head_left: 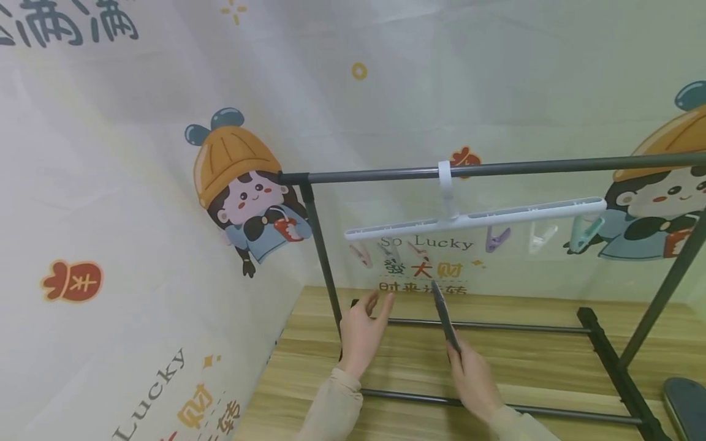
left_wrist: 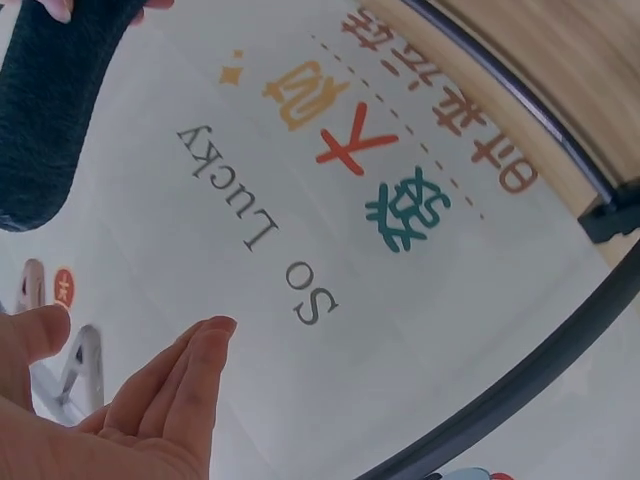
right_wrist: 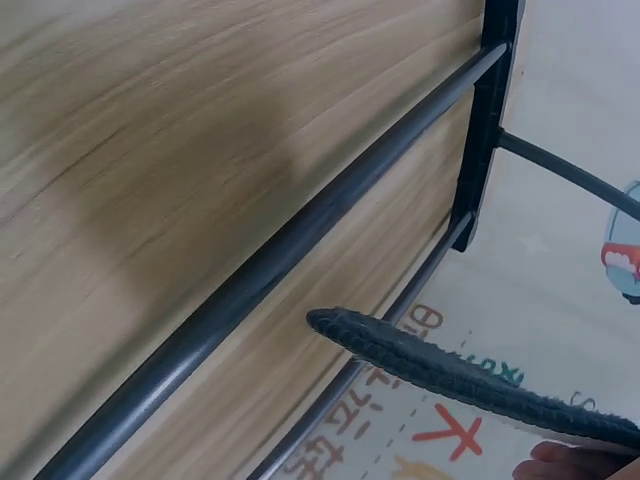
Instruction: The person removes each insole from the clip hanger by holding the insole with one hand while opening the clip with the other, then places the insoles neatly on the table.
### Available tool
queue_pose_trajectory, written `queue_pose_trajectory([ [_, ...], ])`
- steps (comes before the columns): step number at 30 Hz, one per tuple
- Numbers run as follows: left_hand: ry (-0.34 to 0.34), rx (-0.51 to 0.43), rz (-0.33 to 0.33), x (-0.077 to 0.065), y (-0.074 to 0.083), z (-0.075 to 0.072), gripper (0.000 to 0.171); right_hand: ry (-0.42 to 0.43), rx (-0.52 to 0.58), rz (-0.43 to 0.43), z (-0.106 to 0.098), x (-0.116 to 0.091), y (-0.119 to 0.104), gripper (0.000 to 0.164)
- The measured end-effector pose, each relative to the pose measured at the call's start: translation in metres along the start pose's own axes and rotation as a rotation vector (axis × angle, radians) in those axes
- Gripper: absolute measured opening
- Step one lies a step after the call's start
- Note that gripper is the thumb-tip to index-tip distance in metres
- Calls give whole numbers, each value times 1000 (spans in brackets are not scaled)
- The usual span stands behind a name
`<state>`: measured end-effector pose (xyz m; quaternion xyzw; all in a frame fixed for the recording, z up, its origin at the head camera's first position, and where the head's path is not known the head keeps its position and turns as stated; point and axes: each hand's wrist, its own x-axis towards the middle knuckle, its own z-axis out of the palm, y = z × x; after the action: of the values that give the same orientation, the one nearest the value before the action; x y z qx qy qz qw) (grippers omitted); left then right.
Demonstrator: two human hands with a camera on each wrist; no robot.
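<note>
My right hand (head_left: 475,381) pinches a dark, fuzzy insole (head_left: 444,313) near its lower end, holding it up edge-on below the hanger. In the left wrist view the insole (left_wrist: 48,110) shows its broad face and rounded end; in the right wrist view its thin edge (right_wrist: 450,375) slants across. Left of it, my left hand (head_left: 364,334) is raised with nothing in it, thumb apart from the extended fingers. Above both hands a white clip hanger (head_left: 413,228) hangs slightly tilted, with small clips along it, including a purple clip (head_left: 497,239) and a green clip (head_left: 586,234).
The hanger hooks over the top bar (head_left: 551,165) of a black metal rack, whose lower bars (head_left: 579,414) cross close above the wooden table (head_left: 292,373). Another dark insole (head_left: 686,404) lies at the right edge. A printed cloth (head_left: 138,184) covers the walls.
</note>
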<state>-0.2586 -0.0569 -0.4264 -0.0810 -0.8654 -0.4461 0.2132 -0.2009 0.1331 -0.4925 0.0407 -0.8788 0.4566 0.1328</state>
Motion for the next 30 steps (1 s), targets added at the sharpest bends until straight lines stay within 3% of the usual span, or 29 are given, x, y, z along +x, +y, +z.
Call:
queue_pose_trajectory([
  [6, -17, -36, -28, -24, -2, -1, 57, 43, -52, -17, -16, -7, 10, 40],
  [12, -42, -95, -63, -40, -7, -2, 62, 42, -45, 48, -35, -13, 20, 35],
  [16, -43, -70, -76, -48, -14, 0, 63, 68, -52, 77, -50, -20, 25, 33],
  [30, -98, -48, -206, -82, -37, 5, 70, -15, -173, 361, -97, -46, 41, 46],
])
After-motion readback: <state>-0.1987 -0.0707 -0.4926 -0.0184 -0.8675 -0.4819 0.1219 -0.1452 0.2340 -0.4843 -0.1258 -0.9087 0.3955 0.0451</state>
